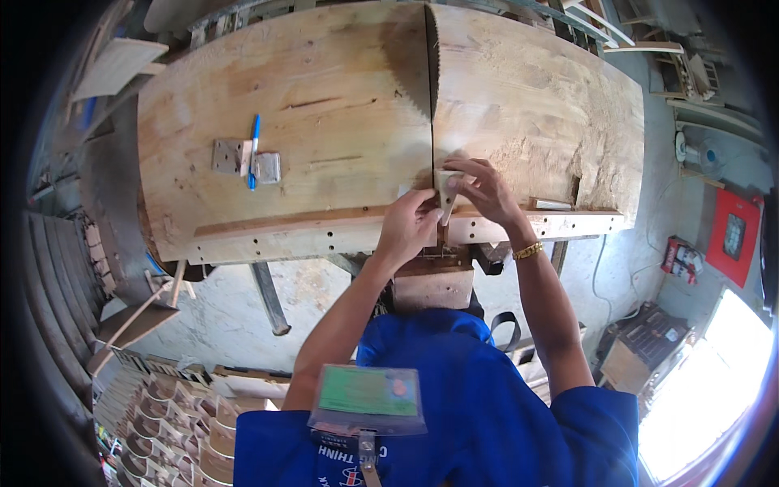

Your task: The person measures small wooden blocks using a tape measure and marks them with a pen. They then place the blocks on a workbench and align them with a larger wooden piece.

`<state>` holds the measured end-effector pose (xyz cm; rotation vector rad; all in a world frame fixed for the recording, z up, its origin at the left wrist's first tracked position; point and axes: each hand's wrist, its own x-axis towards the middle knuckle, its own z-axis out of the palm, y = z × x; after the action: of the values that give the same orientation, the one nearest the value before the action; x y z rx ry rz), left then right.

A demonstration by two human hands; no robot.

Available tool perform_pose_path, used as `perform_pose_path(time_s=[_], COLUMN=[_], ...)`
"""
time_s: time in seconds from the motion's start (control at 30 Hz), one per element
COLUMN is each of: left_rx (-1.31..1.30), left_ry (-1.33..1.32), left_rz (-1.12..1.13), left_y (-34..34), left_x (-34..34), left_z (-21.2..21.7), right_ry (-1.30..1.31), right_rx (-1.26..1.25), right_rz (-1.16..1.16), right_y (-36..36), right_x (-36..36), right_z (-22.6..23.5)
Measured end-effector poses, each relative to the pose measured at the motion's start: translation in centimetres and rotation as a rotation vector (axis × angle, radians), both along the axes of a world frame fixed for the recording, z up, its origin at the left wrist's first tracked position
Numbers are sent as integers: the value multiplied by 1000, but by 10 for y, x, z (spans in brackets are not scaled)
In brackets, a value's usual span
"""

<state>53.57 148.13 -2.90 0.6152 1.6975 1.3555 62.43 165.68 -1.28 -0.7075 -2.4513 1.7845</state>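
Together, the left hand (410, 223) and right hand (480, 188) pinch a small wooden piece (445, 188) at the saw blade (430, 73) slot on the wooden table (324, 105); contact with the blade seems likely.

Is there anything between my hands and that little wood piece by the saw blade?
Nothing visible. Both the left hand and right hand already pinch the small wooden piece, right beside the saw blade in the wooden table.
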Motion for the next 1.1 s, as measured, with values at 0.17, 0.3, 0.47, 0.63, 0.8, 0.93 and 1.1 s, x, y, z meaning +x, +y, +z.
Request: perform_pose_path(time_s=[0.17, 0.3, 0.47, 0.63, 0.8, 0.93, 1.1], left_rx=[6, -55, 61, 158, -124, -167, -141], left_ry=[69, 79, -113, -39, 442, 464, 472], left_rz=[17, -99, -36, -12, -9, 0, 4], left_y=[3, 15, 55, 64, 6, -20, -17], left_x=[-6, -11, 15, 2, -36, -21, -4], left_z=[-10, 5, 4, -6, 9, 19, 8], right_ry=[-171, -137, -63, -247, -62, -209, -192], right_rx=[-202, -102, 161, 192, -28, -67, 198], right_rz=[-57, -57, -5, -4, -205, -57, 68], right_y=[4, -2, 31, 54, 42, 12, 4], right_x=[6, -2, 14, 29, 50, 16, -3], right_z=[0, -3, -5, 15, -1, 11, 19])
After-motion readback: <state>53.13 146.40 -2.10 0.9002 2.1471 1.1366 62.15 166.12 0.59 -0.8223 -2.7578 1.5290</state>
